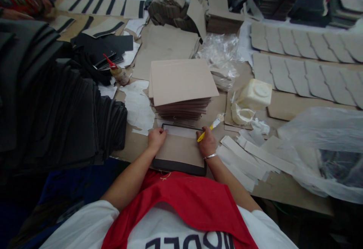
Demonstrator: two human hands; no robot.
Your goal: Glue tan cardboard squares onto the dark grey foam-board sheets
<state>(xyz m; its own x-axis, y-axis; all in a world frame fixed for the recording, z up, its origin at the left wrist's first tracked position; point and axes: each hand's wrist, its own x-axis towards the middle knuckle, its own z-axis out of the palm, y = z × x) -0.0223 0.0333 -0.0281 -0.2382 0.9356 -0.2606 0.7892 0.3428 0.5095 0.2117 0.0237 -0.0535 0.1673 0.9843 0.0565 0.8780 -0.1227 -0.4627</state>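
Note:
In front of me lies a tan board panel (pixel 181 148) with black edging and a whitish strip across its far end. My left hand (pixel 157 138) pinches the panel's far left corner between thumb and fingers. At the far right corner is my right hand (pixel 207 142), closed around a yellow-handled brush (pixel 205 134) while its fingers also touch the panel's edge. The brush's pale, coated tip points away to the right. Just beyond the panel stands a stack of tan boards (pixel 181 82).
Dark sheets (pixel 65 105) are piled high on the left. A red-tipped glue bottle (pixel 119 73) lies beyond them. To the right are a cut-open white plastic container (pixel 249 97), pale strips (pixel 244 162) and a clear plastic bag (pixel 326 150). Another person's hand (pixel 42 1) shows at far left.

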